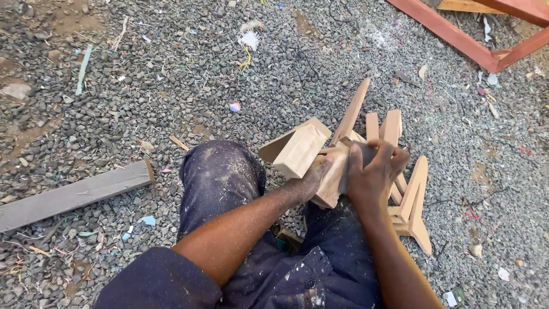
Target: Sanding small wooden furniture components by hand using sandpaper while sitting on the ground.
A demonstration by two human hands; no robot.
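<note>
Over the knee, above gravel [143,86]: gripped a pale wooden block [297,151] with left hand [311,177]; pressed grey sandpaper [363,154], clenched in right hand [374,171], against it. Mid-sanding, seemingly. Called next for turning an unsanded face up. Stacked wooden pieces [409,194] right.

Both hands, left [309,180] and right [372,171], grip a pale wooden block [297,150] above gravel [171,74], beside stacked wooden pieces [409,194].
</note>
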